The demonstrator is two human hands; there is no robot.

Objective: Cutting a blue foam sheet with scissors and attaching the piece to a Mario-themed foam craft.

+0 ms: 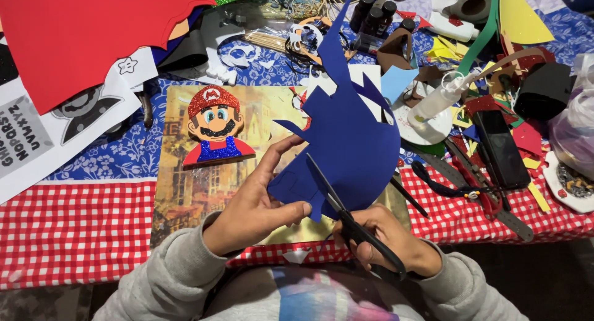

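Note:
My left hand grips the lower left edge of a dark blue foam sheet, thumb on top, holding it up over the table. My right hand is closed on the handles of black scissors. The scissor blades lie across the sheet's lower part, pointing up and left. A glittery cartoon figure with a red cap, moustache and blue overalls lies on a yellowish picture board just left of the sheet.
A large red foam sheet covers the far left. White printed paper lies under it. A glue bottle rests on a white dish, a black phone beside it. Foam scraps, small bottles and wooden sticks crowd the back.

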